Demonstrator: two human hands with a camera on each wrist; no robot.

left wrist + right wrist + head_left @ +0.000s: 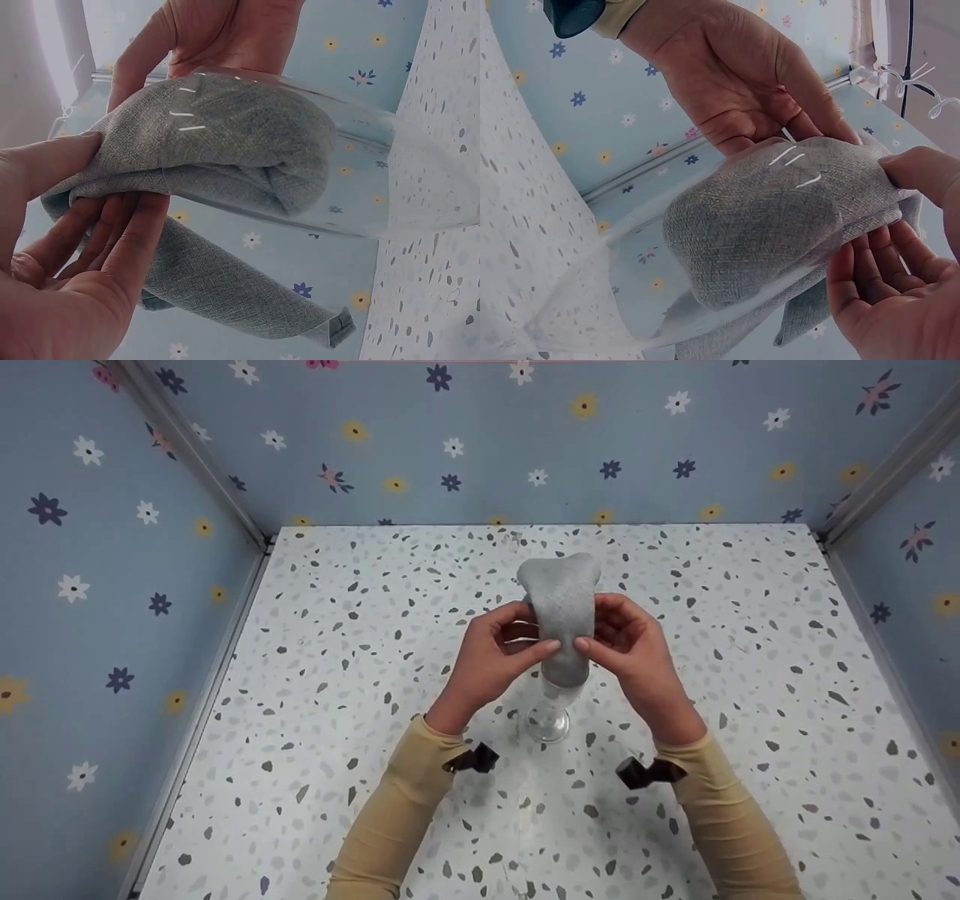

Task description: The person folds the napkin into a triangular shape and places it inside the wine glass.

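Observation:
A grey woven cloth (562,600) is bunched into the mouth of a clear footed glass (549,725). Part of the cloth stands above the rim, and a flap hangs down outside on the far side, as the left wrist view shows of the cloth (240,277). My left hand (486,656) pinches the cloth at the rim, thumb on the near side and fingers behind. Opposite it, my right hand (637,656) pinches the same cloth in the same way. Inside the glass (630,300), the rounded end of the wad fills the upper part; the lower part holds nothing.
The glass stands on a white speckled tabletop (337,660). Blue flowered panels (495,442) close off the back and both sides, with metal strips (202,457) at the corners. A small black camera (634,772) sticks out from each wrist.

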